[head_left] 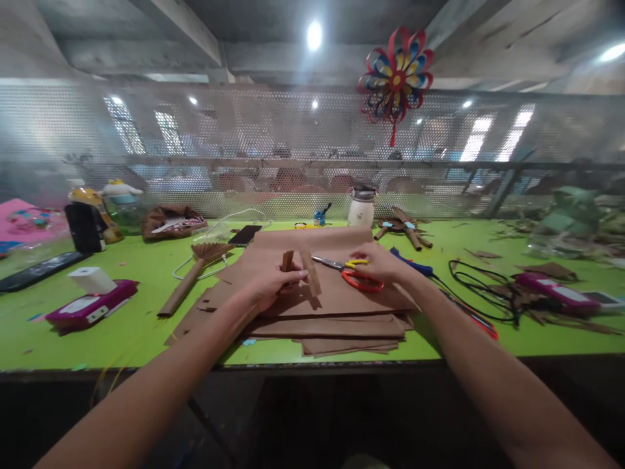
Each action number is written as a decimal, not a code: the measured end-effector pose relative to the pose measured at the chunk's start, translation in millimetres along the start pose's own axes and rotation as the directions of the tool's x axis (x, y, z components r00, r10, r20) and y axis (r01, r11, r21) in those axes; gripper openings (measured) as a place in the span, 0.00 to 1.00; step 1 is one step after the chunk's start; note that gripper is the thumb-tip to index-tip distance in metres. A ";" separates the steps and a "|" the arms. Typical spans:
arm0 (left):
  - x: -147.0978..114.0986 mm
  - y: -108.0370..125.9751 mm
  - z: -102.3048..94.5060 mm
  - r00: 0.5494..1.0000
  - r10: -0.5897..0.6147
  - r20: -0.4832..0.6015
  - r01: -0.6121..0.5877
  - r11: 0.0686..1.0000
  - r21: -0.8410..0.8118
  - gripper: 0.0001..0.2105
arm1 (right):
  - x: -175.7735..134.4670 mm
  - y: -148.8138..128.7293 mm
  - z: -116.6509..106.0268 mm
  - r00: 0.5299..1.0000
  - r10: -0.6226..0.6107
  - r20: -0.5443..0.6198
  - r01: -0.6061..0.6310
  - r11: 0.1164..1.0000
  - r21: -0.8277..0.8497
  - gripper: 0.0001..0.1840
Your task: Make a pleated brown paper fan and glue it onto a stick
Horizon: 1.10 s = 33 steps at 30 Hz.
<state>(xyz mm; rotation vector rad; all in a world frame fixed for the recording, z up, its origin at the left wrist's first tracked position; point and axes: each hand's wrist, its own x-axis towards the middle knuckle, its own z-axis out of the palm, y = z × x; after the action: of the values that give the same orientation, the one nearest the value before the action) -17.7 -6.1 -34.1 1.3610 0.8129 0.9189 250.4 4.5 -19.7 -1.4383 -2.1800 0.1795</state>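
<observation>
My left hand (271, 286) is closed on a small folded piece of brown paper (288, 262), which sticks up between thumb and fingers. At its fingertips is a blurred brown paper strip (312, 277); whether it is gripped or loose I cannot tell. My right hand (378, 262) has its fingers closed at the handles of scissors (349, 267), one loop red and the other yellow. The blades point left toward the strip. Below both hands lies a stack of brown paper sheets (342, 303) near the table's front edge.
On the green table (137, 339), a pleated paper piece with a rolled stem (183, 290) lies left, beyond a purple power strip (95, 306). A white bottle (361, 207) stands behind the paper. Black cable (481, 286) and a blue-handled tool (413, 262) lie right.
</observation>
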 end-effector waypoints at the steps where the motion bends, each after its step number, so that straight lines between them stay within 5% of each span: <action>1: 0.0 0.0 -0.6 1.000 0.012 -0.007 -0.012 1.000 0.000 0.11 | -1.3 -0.3 3.3 0.995 -0.005 0.097 0.017 0.993 -0.120 0.10; 4: -1.0 0.7 -1.6 0.998 0.050 -0.042 -0.050 0.999 -0.003 0.11 | -4.8 -2.3 13.9 0.976 0.024 0.218 0.036 0.963 -0.266 0.12; 11: -3.0 6.0 -4.6 0.986 0.108 -0.124 -0.117 0.991 -0.067 0.10 | 3.9 6.7 30.2 0.993 0.044 0.112 -0.016 0.971 -0.237 0.22; 18: -0.2 13.5 -21.1 0.896 0.302 -0.325 -0.351 0.930 -0.104 0.11 | 3.2 3.0 27.8 0.998 -0.051 -0.035 0.055 0.992 0.115 0.25; 23: -1.3 15.2 -29.9 0.824 0.383 -0.417 -0.448 0.892 -0.067 0.11 | -7.7 -24.8 18.7 0.996 -0.087 0.018 0.073 0.916 0.394 0.27; 28: -3.1 17.7 -29.0 0.802 0.405 -0.438 -0.478 0.876 -0.066 0.11 | -18.3 -47.2 16.3 0.992 -0.125 -0.003 0.122 0.964 0.236 0.18; 33: -6.5 22.1 -25.0 0.813 0.417 -0.406 -0.477 0.877 -0.055 0.10 | -20.2 -51.8 18.6 0.982 -0.188 -0.018 0.188 0.970 0.151 0.20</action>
<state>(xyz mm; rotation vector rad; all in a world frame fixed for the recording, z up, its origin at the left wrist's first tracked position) -44.6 -1.3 -13.8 1.2731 0.6956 1.6307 205.0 -32.5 -23.0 -1.1410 -2.2327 0.2694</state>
